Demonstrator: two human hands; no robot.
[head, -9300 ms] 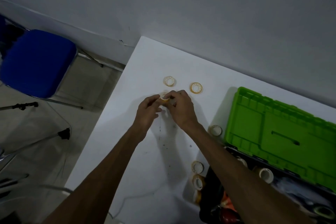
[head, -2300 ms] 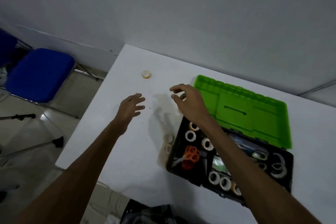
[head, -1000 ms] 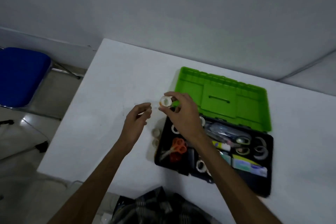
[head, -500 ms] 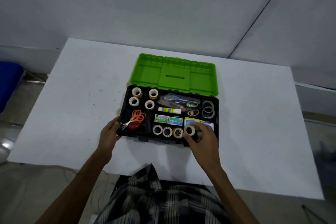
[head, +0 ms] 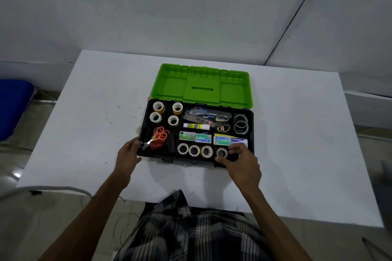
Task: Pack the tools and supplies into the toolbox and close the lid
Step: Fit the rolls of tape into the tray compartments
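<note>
Seating the small amber tape roll (head: pixel 221 152) squarely into the front row of the black plastic toolbox (head: pixel 250 133), beside the three rolls already standing there, before letting go. Keeping it upright, level with its neighbours, so the open green lid (head: pixel 201 85) can shut flat. Right hand (head: pixel 241 163) at the toolbox's front right corner, fingertips pinching the roll. Left hand (head: pixel 128 153) bracing the toolbox's front left corner, fingers relaxed against the wall, gripping nothing.
</note>
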